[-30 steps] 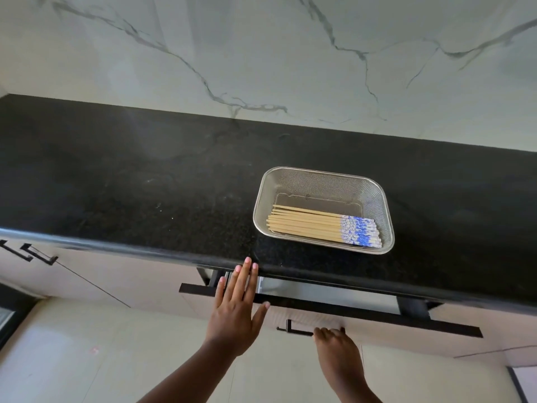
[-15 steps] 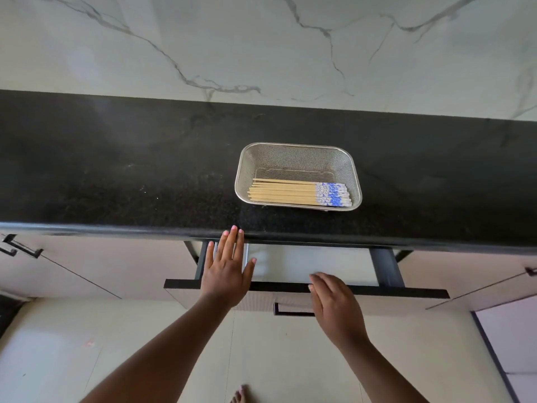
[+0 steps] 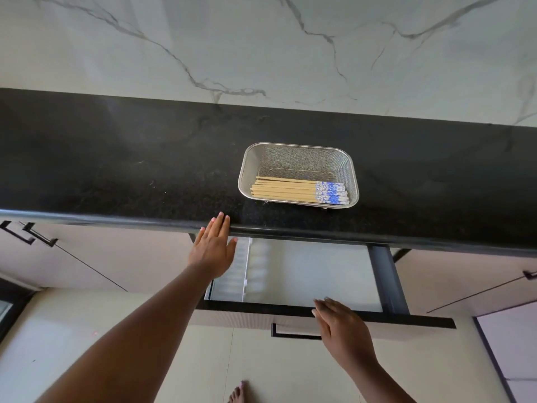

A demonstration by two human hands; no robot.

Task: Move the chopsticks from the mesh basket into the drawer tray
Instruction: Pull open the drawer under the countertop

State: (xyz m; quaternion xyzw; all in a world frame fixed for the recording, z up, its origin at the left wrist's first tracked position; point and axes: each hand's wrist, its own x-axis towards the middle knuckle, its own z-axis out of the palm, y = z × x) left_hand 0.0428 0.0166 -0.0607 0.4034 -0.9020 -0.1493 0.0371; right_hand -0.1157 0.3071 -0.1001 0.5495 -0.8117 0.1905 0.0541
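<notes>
Chopsticks (image 3: 299,192) lie flat in the mesh basket (image 3: 298,149), a tidy bundle w/ long axis running left-right, parallel to the counter edge. Blue-patterned ends point right, plain wooden tips point left. They sit along the near side of the basket; far half of the mesh floor is bare. Basket stands on the black countertop (image 3: 116,170), near the front edge, right above the drawer (image 3: 319,314).

My left hand (image 3: 213,248) is flat, fingers straight and close together, thumb out to the side, fingertips reaching the counter's rounded front edge. Holding nothing. My right hand (image 3: 338,327) is open too, fingers loosely together, resting over the drawer's black front lip just above the handle (image 3: 293,334), gripping nothing.

Vs half a sec ago: drawer is out much further, and the pale tray (image 3: 305,274) inside shows now, w/ a narrow divided section at its left, partly under my left wrist. Left hand has gone up from the drawer front to the counter edge. Right hand sits about where it was on the drawer front. Chopsticks and basket haven't moved on the counter.
</notes>
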